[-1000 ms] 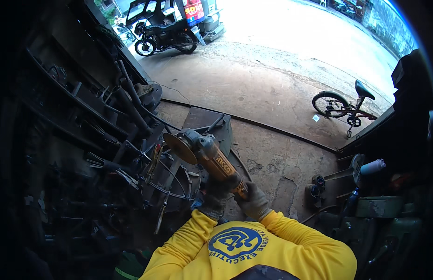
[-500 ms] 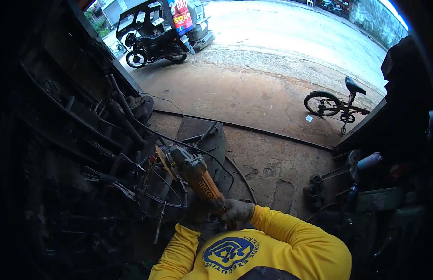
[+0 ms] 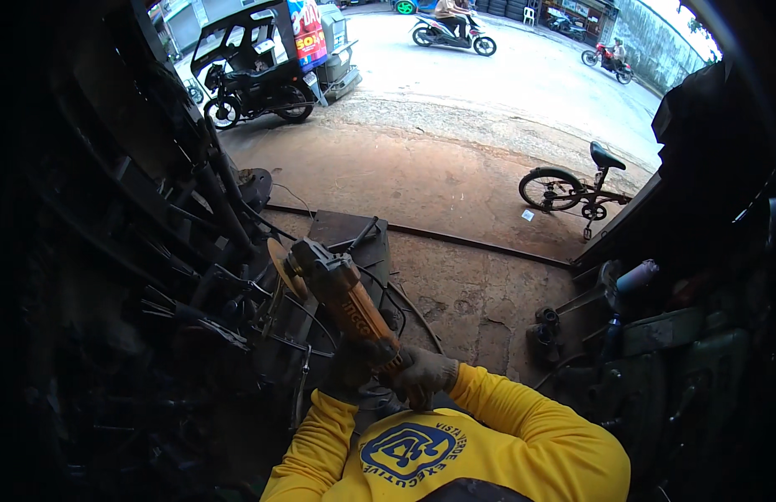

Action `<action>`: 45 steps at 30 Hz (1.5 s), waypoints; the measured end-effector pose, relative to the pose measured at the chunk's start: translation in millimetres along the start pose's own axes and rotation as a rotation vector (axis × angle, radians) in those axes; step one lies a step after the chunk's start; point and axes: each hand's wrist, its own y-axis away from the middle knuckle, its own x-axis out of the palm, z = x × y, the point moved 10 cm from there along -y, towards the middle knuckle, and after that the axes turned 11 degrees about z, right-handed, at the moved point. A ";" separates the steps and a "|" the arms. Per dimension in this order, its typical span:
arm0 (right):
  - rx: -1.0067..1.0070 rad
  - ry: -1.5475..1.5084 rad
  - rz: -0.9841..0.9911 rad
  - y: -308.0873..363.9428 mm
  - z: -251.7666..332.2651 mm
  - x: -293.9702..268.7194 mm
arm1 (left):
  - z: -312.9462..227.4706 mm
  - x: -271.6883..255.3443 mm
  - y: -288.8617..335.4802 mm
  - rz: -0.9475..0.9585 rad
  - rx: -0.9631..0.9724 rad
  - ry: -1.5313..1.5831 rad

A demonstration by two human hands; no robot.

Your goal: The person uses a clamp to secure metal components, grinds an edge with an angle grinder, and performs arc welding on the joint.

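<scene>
Currently, the right hand (image 3: 427, 372), in a worn grey glove, wraps the rear of an orange-and-grey angle grinder (image 3: 352, 308), which is held in front of the yellow long-sleeved shirt (image 3: 488, 439). The left hand (image 3: 344, 368), in a dark glove, is at the tool's left side; shadow hides how far its fingers close. A thin, tan, round disc (image 3: 281, 266) sits at the grinder's far end. Beyond stands a dark, flat-topped metal box (image 3: 331, 224).

angle grinder (image 3: 351, 308): orange, grey | shirt (image 3: 509, 439): yellow, blue emblem (image 3: 409, 453) | bicycle saddle (image 3: 606, 156): black
</scene>
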 end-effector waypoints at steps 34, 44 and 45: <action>-0.393 0.132 -0.251 -28.7 188.1 -184.6 | -59.7 9.9 -131.1 -0.443 -0.017 -1.245; -0.099 0.508 -0.369 -32.6 158.7 -269.5 | -103.5 -106.2 -73.3 -1.064 -0.692 -1.583; -0.049 0.531 -0.363 -36.5 149.2 -270.2 | -106.5 -122.0 -68.6 -1.084 -0.684 -1.673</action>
